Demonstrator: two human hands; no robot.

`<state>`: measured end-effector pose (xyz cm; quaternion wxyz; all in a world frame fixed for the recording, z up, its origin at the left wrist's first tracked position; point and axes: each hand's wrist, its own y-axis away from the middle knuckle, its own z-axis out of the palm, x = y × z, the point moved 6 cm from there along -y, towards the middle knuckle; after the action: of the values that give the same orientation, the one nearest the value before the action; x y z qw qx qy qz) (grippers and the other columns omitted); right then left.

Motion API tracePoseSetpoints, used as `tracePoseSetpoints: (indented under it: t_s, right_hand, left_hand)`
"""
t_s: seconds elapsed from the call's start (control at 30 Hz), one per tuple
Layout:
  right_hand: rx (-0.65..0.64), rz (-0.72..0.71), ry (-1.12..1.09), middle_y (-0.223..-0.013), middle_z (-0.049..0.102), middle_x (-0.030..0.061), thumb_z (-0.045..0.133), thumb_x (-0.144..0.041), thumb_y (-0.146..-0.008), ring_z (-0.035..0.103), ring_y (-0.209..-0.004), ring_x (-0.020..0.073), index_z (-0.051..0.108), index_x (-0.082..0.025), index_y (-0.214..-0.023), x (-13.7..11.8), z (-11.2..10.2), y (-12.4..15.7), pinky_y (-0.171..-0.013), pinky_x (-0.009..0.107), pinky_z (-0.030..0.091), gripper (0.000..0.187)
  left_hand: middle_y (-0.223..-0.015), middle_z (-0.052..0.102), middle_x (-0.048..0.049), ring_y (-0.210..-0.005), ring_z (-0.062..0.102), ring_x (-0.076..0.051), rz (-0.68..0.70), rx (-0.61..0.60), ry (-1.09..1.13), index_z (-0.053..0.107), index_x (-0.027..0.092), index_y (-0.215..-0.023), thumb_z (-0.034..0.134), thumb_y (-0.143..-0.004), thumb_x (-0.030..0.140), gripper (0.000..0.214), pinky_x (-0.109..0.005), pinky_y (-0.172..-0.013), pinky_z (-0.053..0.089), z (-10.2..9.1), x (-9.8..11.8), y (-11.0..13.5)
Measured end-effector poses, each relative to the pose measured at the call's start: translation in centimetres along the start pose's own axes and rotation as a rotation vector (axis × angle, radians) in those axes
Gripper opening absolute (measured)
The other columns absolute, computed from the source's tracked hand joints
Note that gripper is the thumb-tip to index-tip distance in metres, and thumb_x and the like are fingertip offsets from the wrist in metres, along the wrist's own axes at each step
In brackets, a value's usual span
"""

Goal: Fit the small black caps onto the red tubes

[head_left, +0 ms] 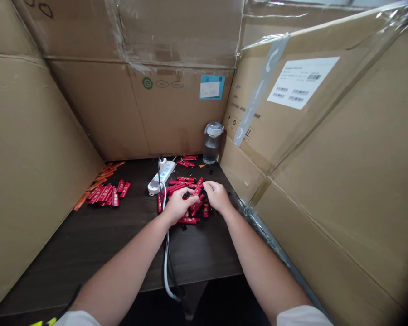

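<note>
Between the thumb and fingers of my left hand is a small red stick with gold print, tilted upward. My right hand is closed, its fingertips at the upper end of that stick; what they pinch is too small to make out. Under and around both hands lies a loose heap of similar red sticks, with small black bits among them. A second pile of red sticks lies on the table to the left.
A white power strip with a plug and cables stands left of the heap; a white cable runs over the table's front edge. Behind is a water bottle. Orange strips lie at left. Cardboard boxes wall in the dark table.
</note>
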<state>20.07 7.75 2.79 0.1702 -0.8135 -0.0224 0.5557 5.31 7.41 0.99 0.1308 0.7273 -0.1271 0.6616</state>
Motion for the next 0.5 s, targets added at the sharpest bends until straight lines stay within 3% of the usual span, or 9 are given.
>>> tracePoseSetpoints:
  t_s: [0.07,0.2,0.33,0.4,0.5]
  right_hand:
    - [-0.010,-0.056,-0.086,-0.061,0.057,0.0001,0.053,-0.040,-0.079,0.050,-0.054,0.0115,0.062,-0.015,-0.078,-0.9,0.2,0.6,-0.052,0.022,0.040,0.026]
    - [0.022,-0.092,-0.120,-0.049,0.041,-0.0059,0.059,-0.038,-0.076,0.035,-0.043,0.0083,0.062,-0.015,-0.083,-1.9,0.6,1.6,-0.045,0.022,0.032,0.024]
    - [0.061,-0.181,-0.060,-0.047,0.032,-0.0075,0.061,-0.035,-0.075,0.028,-0.044,0.0073,0.064,-0.016,-0.083,-2.8,0.4,2.1,-0.046,0.022,0.032,0.021]
    - [0.041,-0.152,-0.101,-0.047,0.033,-0.0074,0.063,-0.035,-0.073,0.028,-0.043,0.0069,0.063,-0.017,-0.081,-3.0,0.2,2.1,-0.044,0.022,0.031,0.020]
    - [-0.055,-0.041,-0.260,-0.048,0.039,-0.0071,0.067,-0.036,-0.070,0.031,-0.040,0.0060,0.059,-0.017,-0.077,-2.9,0.3,2.1,-0.039,0.020,0.027,0.022]
  left_hand:
    - [-0.062,0.061,0.0015,-0.032,0.044,-0.006,0.036,0.035,0.011,0.057,0.016,-0.092,0.066,-0.072,0.043,0.035,-0.018,-0.031,0.035,-0.1,0.1,0.1]
    - [-0.052,0.052,0.0059,-0.033,0.044,-0.007,0.086,0.075,-0.013,0.056,0.017,-0.090,0.066,-0.072,0.045,0.035,-0.018,-0.034,0.034,-0.2,0.6,0.2]
    - [-0.070,0.062,-0.0002,-0.060,0.059,-0.012,0.277,0.163,-0.139,0.060,0.016,-0.084,0.064,-0.074,0.039,0.025,-0.024,-0.058,0.047,-0.6,2.2,0.6]
    - [-0.081,0.065,-0.0027,-0.079,0.061,-0.016,0.376,0.187,-0.193,0.062,0.016,-0.083,0.063,-0.076,0.036,0.021,-0.028,-0.074,0.048,-0.7,2.8,0.8]
    - [-0.084,0.067,-0.0028,-0.082,0.061,-0.016,0.421,0.159,-0.243,0.063,0.017,-0.084,0.062,-0.077,0.035,0.019,-0.029,-0.079,0.046,-0.7,3.0,0.9]
